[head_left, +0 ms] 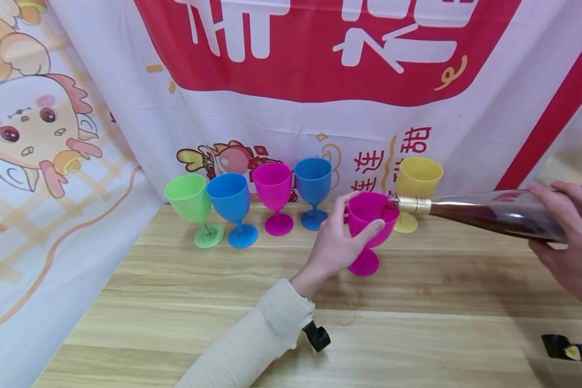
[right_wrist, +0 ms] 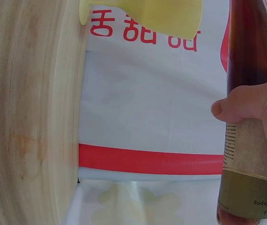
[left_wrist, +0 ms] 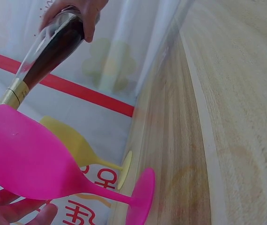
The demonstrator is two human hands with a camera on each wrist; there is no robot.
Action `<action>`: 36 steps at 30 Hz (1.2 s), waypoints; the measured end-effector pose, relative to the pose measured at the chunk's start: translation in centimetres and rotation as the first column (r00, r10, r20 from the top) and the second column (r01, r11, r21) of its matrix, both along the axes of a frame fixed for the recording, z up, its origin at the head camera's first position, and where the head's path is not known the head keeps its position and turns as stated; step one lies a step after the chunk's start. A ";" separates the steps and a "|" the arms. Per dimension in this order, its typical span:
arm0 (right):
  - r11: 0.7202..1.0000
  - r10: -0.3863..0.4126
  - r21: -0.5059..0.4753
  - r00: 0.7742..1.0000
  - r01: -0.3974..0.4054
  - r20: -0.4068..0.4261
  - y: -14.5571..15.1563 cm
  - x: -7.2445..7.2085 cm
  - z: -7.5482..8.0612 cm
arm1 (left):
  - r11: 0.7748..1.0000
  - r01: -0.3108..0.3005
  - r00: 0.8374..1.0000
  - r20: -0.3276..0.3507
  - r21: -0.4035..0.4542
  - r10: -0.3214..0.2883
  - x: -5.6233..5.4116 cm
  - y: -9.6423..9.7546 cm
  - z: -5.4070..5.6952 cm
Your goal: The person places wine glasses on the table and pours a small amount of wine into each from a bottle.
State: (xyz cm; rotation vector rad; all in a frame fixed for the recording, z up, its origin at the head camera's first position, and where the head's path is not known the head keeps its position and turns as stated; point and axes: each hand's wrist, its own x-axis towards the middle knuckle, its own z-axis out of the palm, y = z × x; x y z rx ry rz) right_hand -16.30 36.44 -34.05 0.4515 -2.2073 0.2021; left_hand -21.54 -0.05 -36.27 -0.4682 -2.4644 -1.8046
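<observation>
The left hand (head_left: 333, 242) curls round a pink goblet (head_left: 382, 236), front-left of the yellow goblet (head_left: 419, 178) — likely light, tippy plastic, best held by its bowl. Right of the yellow goblet, the right hand (head_left: 574, 248) grips a bottle (head_left: 494, 213) — probably heavy, slick glass, safest round its body.

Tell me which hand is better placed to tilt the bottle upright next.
Probably the right hand: it grips the bottle by its body, with the neck at the rim of the nearer pink goblet. The left hand holds that goblet by the bowl.
</observation>
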 end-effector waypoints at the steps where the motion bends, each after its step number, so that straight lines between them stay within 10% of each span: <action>1: 1.000 0.002 -0.002 1.000 -0.002 -0.001 0.0 0.0 0.0 | 1.000 0.000 1.000 0.000 -0.001 0.000 0.0 0.0 0.0; 36: 1.000 0.009 0.004 1.000 -0.009 0.000 -0.1 0.0 0.1 | 1.000 0.005 1.000 0.012 0.010 -0.005 0.0 0.1 0.0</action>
